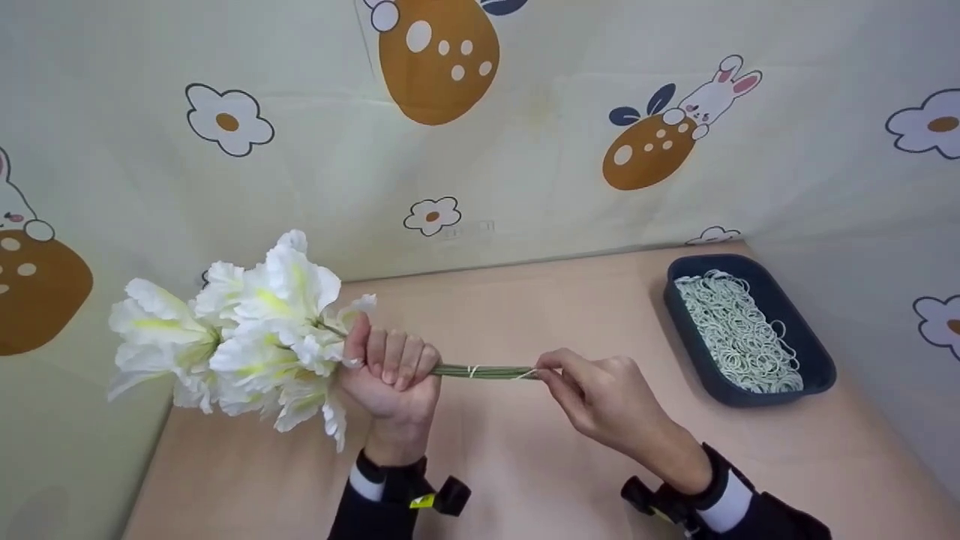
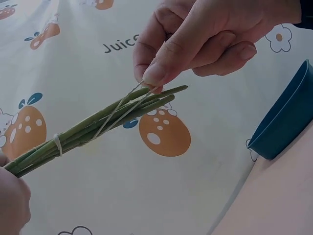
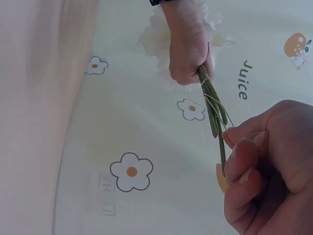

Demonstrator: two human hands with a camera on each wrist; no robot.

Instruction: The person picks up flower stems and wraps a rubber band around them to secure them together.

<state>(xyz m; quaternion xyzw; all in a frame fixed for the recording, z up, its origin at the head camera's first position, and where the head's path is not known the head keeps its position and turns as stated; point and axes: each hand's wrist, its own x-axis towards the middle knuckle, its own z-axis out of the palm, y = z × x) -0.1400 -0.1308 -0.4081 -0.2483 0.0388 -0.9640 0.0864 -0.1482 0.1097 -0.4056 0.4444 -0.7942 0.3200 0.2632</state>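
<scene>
Far left in the head view, the white flowers (image 1: 262, 330) face left, which seems to leave the stem ends free for handling. Left of centre, your left hand (image 1: 394, 375) has its fingers curled tightly around the green stems (image 1: 496, 373) just below the blooms, presumably to hold the bundle together and level. At centre, one pale band (image 1: 472, 372) encircles the stems near that fist. Nearer the stem ends, a second band (image 2: 105, 122) crosses them diagonally, stretched. Right of centre, your right hand (image 1: 611, 394) pinches its loop between thumb and forefinger, apparently for tension. At the right, the dark blue tray (image 1: 810, 349) holds loose bands (image 1: 742, 337), likely placed for right-hand reach.
</scene>
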